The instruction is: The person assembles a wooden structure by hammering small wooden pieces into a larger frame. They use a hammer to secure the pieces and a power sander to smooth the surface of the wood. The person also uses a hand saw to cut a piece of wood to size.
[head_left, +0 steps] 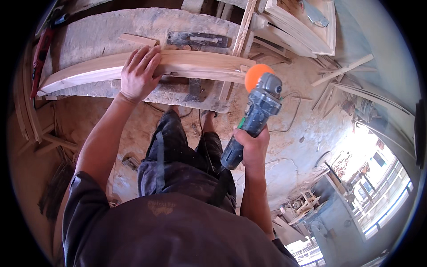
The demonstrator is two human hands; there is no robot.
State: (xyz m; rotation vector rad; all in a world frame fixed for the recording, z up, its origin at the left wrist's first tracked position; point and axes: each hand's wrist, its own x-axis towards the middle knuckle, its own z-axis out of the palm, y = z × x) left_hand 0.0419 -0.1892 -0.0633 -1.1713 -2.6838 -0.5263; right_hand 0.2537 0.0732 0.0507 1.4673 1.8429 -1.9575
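Observation:
A long, pale wooden board [195, 62] lies across a worn workbench [102, 33]. My left hand [139, 76] rests flat on the board left of its middle, fingers stretched over the top and slightly apart. My right hand [254, 142] is wrapped round the dark body of an angle grinder [258, 109], which points up and away from me. Its orange disc [257, 76] is at the board's right end; whether they touch I cannot tell. Beyond the board on the bench are a dark, flat, float-like tool [198, 39] and a small wood offcut [138, 39].
A red level-like tool [41, 58] stands at the far left. A wooden drawer-like box [327, 26] holding a metal-bladed tool is at the far right. Loose wood strips [342, 71] lean at the right wall. A cord [294, 111] trails on the floor.

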